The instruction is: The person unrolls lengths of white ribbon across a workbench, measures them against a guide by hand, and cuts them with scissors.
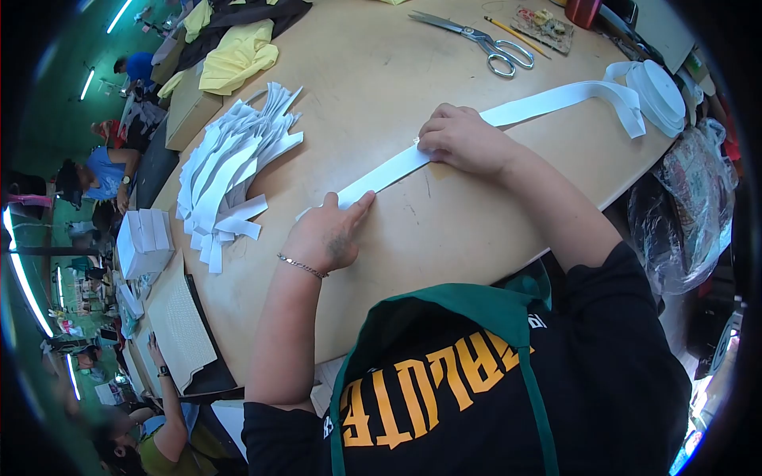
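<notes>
A flat white band [389, 172] lies slantwise across the table. It runs from my left hand, under my right hand and up to a roll of the same band [657, 97] at the far right. My left hand [324, 232] rests on the band's near left end, index finger stretched along it and thumb apart. Curled fingers of my right hand [460, 141] grip the band farther up, with the fingertips partly hidden. Left of my hands is a loose pile of cut white strips [230, 170].
Scissors [480, 41] and a pencil [516, 36] lie at the table's far side. Yellow cloth [238, 59] rests on a box at the back left. A stack of white boxes [145, 242] stands left. Other people sit beyond the left edge. Clear plastic [694, 198] hangs at right.
</notes>
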`<action>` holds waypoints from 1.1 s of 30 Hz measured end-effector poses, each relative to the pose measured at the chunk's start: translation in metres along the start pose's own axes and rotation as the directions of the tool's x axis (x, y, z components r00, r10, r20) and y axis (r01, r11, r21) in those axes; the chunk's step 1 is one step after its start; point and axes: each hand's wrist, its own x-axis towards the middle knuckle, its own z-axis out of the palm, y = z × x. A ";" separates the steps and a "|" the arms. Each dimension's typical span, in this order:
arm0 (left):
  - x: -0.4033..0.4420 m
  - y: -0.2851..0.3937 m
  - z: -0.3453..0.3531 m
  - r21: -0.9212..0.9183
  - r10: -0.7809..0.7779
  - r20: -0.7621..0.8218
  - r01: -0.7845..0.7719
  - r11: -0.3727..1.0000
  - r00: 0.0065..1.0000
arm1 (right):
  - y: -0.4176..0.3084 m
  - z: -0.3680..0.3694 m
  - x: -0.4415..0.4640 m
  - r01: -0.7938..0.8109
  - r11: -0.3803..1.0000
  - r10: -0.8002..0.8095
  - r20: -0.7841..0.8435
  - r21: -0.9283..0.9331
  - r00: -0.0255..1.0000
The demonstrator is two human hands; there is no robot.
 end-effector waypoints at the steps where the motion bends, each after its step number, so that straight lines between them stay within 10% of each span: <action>1: 0.000 0.000 0.000 -0.007 0.000 0.000 0.000 1.000 1.000 | 0.001 0.000 0.002 0.000 1.000 -0.001 0.045 0.019 0.999; 10: 0.000 0.000 -0.003 -0.011 -0.002 0.009 0.002 1.000 1.000 | 0.001 -0.009 0.005 0.024 0.997 -0.033 0.136 0.069 0.990; 20: 0.000 0.000 -0.003 -0.007 -0.006 0.011 0.006 1.000 1.000 | -0.041 0.019 -0.016 -0.005 0.940 -0.052 -0.156 -0.342 0.986; 27: 0.000 -0.001 -0.004 -0.004 0.013 -0.020 -0.013 1.000 1.000 | -0.074 0.026 -0.024 -0.082 0.979 0.092 0.047 -0.187 0.995; 33: -0.001 -0.027 -0.004 -0.292 0.048 -0.065 -0.066 0.954 0.997 | -0.071 0.034 -0.023 -0.107 0.983 0.091 -0.111 -0.149 0.990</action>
